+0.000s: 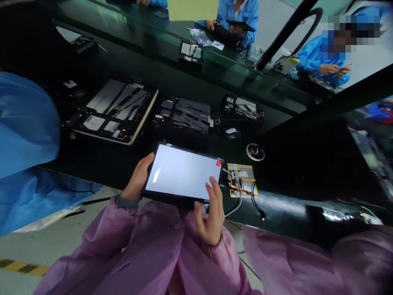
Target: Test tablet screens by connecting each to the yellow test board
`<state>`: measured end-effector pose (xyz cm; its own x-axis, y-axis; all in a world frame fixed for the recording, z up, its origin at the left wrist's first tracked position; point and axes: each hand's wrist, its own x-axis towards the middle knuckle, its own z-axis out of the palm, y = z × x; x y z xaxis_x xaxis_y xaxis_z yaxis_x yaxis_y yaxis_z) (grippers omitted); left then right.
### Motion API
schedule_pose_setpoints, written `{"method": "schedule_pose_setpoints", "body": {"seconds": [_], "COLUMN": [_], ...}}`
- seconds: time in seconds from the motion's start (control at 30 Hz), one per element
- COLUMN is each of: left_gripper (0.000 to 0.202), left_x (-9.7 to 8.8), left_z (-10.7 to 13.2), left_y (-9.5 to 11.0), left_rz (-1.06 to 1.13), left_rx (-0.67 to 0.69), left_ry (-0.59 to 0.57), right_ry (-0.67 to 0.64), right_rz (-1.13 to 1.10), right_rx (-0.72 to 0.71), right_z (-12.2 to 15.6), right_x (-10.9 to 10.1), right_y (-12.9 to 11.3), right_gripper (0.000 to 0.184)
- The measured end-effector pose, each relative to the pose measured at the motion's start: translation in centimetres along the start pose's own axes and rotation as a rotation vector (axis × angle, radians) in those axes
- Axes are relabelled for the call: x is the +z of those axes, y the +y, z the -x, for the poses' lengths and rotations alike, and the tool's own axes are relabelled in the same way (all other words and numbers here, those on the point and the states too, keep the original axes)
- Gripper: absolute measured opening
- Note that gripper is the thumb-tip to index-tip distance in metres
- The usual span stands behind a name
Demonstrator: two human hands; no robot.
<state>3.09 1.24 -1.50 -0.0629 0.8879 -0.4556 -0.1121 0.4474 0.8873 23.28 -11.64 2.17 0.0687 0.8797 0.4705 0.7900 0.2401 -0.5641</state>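
Observation:
A tablet (182,174) with a lit, blank white screen and a red sticker in its upper right corner is tilted toward me above the bench edge. My left hand (138,176) grips it by the left side. Over the lower right corner of the screen hovers my right hand (211,215), fingers apart and holding nothing; whether a fingertip touches the glass I cannot tell. Just right of the tablet lies a yellow-edged battery pack (242,180) with an orange ribbon and cables, one cable seeming to run to the tablet's side.
Stacks of opened tablets (116,108), (184,114) line the dark green bench, with a smaller stack (244,108) farther right. A computer mouse (231,133) and a round dish (255,152) sit nearby. Co-workers in blue (27,123) and pink (294,258) flank me; others work across the bench.

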Motion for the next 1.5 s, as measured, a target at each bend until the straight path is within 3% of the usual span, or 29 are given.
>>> {"method": "schedule_pose_setpoints", "body": {"seconds": [0.1, 0.27, 0.43, 0.6, 0.9, 1.07, 1.23, 1.37, 1.5], "left_gripper": [0.065, 0.071, 0.068, 0.062, 0.057, 0.058, 0.053, 0.056, 0.051], "left_x": [0.0, 0.1, 0.6, 0.4, -0.1, 0.3, 0.4, 0.0, -0.7], "left_z": [-0.1, -0.1, 0.6, 0.4, -0.2, 0.0, 0.2, -0.1, -0.4], "left_y": [-0.1, 0.2, 1.0, 0.6, -0.3, 0.3, 0.5, 0.0, -0.6], "left_rz": [0.006, -0.041, -0.036, 0.061, 0.064, 0.057, 0.054, 0.006, -0.040], "left_rx": [0.001, 0.029, 0.036, 0.011, -0.005, 0.034, 0.042, 0.029, -0.015], "left_ry": [-0.049, 0.000, 0.034, 0.013, 0.024, 0.009, -0.011, 0.051, 0.119], "right_ry": [0.099, 0.012, 0.140, 0.156, -0.060, -0.133, -0.175, -0.163, 0.127], "right_rz": [0.198, 0.374, 0.312, 0.239, 0.109, 0.092, 0.129, 0.087, 0.115], "right_rx": [0.134, 0.111, 0.139, 0.146, 0.079, -0.045, -0.063, -0.053, 0.117], "right_z": [3.5, 6.6, 4.9, 3.6, 5.2, 4.3, 2.8, 2.4, 2.8], "right_x": [-0.8, -1.7, -2.0, -2.0, -0.1, 1.2, 2.0, 0.4, -3.9], "right_y": [2.1, 3.8, 3.8, 3.9, 1.9, 1.0, 0.4, -0.2, 3.2], "right_gripper": [0.048, 0.044, 0.045, 0.037, 0.038, 0.039, 0.039, 0.038, 0.034]}}
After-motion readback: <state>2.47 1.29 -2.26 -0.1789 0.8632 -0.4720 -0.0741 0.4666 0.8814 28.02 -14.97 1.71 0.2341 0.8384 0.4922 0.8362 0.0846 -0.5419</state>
